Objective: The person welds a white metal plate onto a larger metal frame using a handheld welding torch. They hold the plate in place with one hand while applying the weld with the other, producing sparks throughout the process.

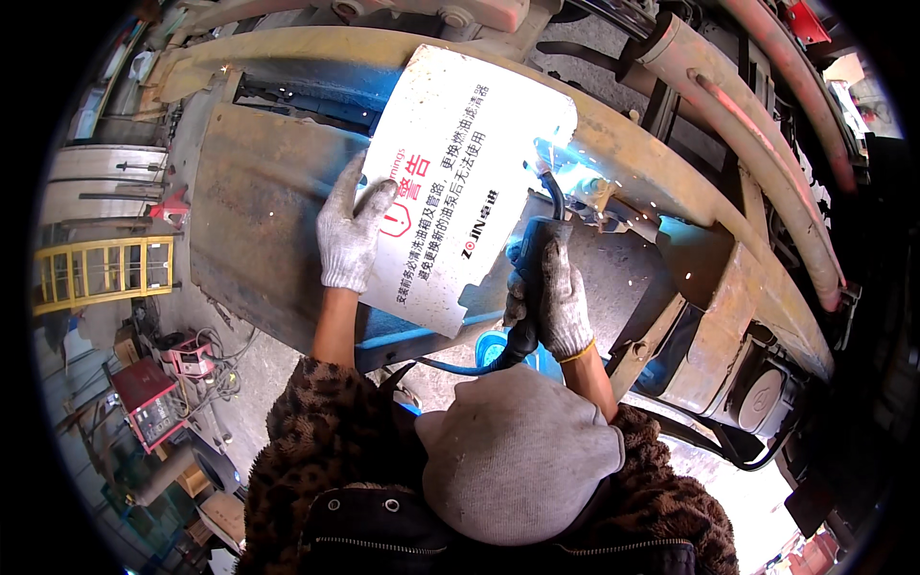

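The person's left hand [355, 225], in an off-white knit glove [345, 261], holds a flat white printed sheet [460, 192] by its left edge; right of that grip, the right hand [565, 305], gloved alike, clasps a black-handled welding torch [546, 247], blue-white glare [579, 180] just beyond its tip.

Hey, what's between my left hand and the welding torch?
In the head view, the white printed sheet lies between your gloved left hand and the welding torch, covering most of that stretch.
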A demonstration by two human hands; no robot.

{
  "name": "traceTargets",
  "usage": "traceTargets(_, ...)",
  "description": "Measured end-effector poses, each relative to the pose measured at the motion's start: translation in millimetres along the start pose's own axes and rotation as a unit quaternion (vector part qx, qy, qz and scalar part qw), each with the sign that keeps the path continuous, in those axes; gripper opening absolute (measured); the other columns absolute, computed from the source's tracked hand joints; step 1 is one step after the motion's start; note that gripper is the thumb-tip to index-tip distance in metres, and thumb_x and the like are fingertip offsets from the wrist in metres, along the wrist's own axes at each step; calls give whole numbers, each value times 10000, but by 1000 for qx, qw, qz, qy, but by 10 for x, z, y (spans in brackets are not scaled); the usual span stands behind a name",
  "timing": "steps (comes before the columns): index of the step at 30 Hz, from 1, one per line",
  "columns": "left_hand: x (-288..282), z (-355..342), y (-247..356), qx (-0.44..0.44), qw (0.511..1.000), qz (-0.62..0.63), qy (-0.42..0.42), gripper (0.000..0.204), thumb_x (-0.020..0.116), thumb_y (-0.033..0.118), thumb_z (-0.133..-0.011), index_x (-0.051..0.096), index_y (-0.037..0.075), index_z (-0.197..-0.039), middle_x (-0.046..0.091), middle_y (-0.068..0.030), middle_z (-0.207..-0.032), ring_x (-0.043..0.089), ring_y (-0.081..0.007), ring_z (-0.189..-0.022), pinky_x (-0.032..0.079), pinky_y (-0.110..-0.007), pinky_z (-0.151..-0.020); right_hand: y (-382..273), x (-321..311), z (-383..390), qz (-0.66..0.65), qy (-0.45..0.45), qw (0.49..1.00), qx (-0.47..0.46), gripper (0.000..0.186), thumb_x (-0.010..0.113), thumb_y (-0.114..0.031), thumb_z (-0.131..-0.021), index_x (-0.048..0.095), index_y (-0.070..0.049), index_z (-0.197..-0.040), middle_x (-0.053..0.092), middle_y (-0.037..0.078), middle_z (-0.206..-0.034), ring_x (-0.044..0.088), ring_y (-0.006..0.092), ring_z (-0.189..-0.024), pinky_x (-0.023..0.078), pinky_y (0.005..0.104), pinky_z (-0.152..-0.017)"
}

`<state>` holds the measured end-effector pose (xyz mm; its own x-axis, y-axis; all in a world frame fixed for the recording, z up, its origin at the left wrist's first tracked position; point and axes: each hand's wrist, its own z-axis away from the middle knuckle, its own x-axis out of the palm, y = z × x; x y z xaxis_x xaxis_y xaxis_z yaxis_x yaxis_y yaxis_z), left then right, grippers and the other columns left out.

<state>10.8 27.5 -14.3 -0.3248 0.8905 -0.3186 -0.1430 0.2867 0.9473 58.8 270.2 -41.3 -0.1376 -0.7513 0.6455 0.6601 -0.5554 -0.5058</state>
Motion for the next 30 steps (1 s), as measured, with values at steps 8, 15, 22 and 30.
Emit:
traceTargets(8, 32, 4, 29, -15, 1000, 23, -3, 524, 653, 59, -833, 434, -85, -1287, 529, -155, -1243, 526, -178, -1094, 422, -284, -943, 12, -9, -18, 32, 10, 999, -2, 561, 505, -583, -861, 523, -60, -1064, 494, 45, -640, 477, 164, -443, 432, 321, -416)
traceTargets(15, 20, -9, 12, -10, 1000, -18, 1, 509, 650, 49, -834, 444, -88, -1279, 531, -157, -1241, 523, -180, -1099, 418, -282, -941, -25, 21, 8, 15, 5, 1000, -6, 499, 490, -504, -907, 540, -28, -1048, 524, 53, -630, 504, 154, -459, 435, 293, -431)
traceTargets(22, 34, -4, 40, -19, 1000, -1, -3, 554, 682, 107, -821, 444, -87, -1281, 525, -160, -1253, 513, -191, -1119, 401, -297, -963, -9, 0, 1, -2, -7, 1000, -6, 487, 483, -481, -918, 527, -13, -1046, 517, 54, -635, 499, 152, -459, 433, 291, -426)
traceTargets(30, 36, -8, 50, -22, 1000, -20, -2, 515, 656, 64, -835, 443, -90, -1278, 526, -161, -1250, 515, -183, -1112, 409, -288, -952, -27, 19, 12, 25, 6, 999, -19, 487, 479, -471, -923, 515, 1, -1041, 516, 58, -635, 500, 150, -460, 434, 287, -426)
